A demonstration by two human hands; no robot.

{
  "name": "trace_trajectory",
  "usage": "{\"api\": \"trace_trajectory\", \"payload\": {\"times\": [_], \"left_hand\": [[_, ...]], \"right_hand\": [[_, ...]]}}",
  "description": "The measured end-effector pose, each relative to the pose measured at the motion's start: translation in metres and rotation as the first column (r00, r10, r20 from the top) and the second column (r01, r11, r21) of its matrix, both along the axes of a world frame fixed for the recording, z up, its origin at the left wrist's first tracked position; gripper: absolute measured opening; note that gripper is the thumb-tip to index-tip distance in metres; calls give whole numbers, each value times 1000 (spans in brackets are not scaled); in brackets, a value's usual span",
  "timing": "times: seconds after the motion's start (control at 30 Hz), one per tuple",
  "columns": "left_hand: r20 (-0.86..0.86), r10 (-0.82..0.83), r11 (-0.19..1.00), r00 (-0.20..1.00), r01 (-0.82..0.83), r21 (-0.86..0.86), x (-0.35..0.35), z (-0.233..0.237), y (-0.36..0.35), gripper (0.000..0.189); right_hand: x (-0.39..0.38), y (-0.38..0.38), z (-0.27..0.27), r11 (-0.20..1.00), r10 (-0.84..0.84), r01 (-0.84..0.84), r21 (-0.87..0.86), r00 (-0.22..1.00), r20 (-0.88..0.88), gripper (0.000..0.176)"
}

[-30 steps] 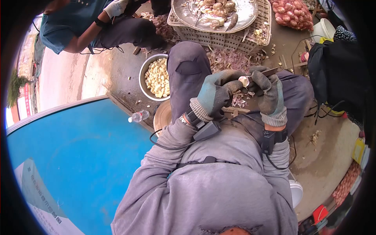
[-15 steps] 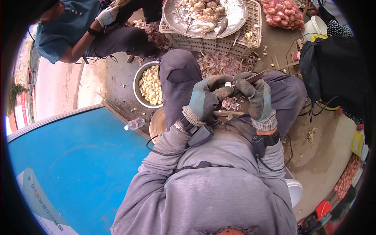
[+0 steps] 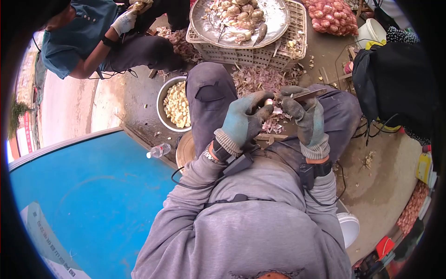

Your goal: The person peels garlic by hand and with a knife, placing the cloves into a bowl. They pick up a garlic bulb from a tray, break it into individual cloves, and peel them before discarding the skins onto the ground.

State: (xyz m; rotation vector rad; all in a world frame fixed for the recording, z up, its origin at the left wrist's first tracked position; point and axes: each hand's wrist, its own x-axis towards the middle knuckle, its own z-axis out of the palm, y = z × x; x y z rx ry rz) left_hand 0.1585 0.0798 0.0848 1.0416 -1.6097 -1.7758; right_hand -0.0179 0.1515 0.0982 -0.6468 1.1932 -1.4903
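Observation:
My left hand (image 3: 247, 116), in a blue and dark work glove, pinches a garlic clove (image 3: 269, 102) between thumb and fingers. My right hand (image 3: 304, 116), gloved alike, is closed around a knife (image 3: 310, 94) whose blade points to the right. The two hands are a little apart above my lap. Below and beyond them, garlic skins (image 3: 260, 83) litter the ground between my knees. To the left of my knee stands a metal bowl (image 3: 161, 104) of peeled cloves (image 3: 177, 103).
A round metal tray (image 3: 197, 25) of garlic bulbs rests on a plastic crate (image 3: 297, 46) ahead. A co-worker (image 3: 83, 37) sits at the far left. A red net sack (image 3: 332, 18), white bucket (image 3: 371, 32), water bottle (image 3: 159, 150) and blue board (image 3: 93, 181) surround me.
My hands have moved slightly apart, the right one drawing the knife away from the clove. The camera view has shifted a little.

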Motion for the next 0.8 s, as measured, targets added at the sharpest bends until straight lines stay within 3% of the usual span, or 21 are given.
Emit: {"api": "trace_trajectory", "payload": {"times": [0.07, 0.13, 0.23, 0.3, 0.33, 0.47, 0.53, 0.63, 0.73, 0.8], "left_hand": [[31, -8, 999, 1000, 9, -31, 0, -1, 1, 26], [89, -20, 979, 996, 38, -198, -1, 4, 1, 25], [24, 56, 946, 998, -45, -322, -3, -2, 1, 22], [81, 17, 941, 997, 11, -339, 0, 7, 2, 23], [138, -19, 934, 990, 67, -351, 2, 11, 1, 24], [102, -84, 925, 991, 115, -363, 2, 8, -1, 24], [33, -125, 984, 992, 128, -127, 1, 9, -1, 25], [-90, -118, 993, 989, 115, -39, 1, 3, -3, 25], [-121, -84, 958, 989, 114, 262, 1, 19, -5, 32], [-238, 4, 955, 971, 67, 289, -3, -2, 0, 32]], "right_hand": [[6, -3, 0, 1000, 12, -12, -2, 999, -51, 26], [9, -5, -1, 1000, 26, -27, -5, 994, -103, 25], [10, -4, -8, 1000, 18, -19, 0, 994, -104, 24], [6, -3, -15, 1000, 20, -18, -19, 995, 95, 24], [3, -2, -14, 1000, 17, -15, -19, 996, 93, 24], [-1, -2, -8, 996, 84, -84, 11, 996, -26, 26], [-4, -2, -6, 997, 73, -72, 15, 997, -40, 27], [-8, -3, -5, 994, 102, -100, 52, 994, -45, 25], [-2, -1, -3, 998, 29, -31, 49, 999, 38, 23], [-2, -4, -6, 999, 13, -15, 43, 999, 44, 21]]}}
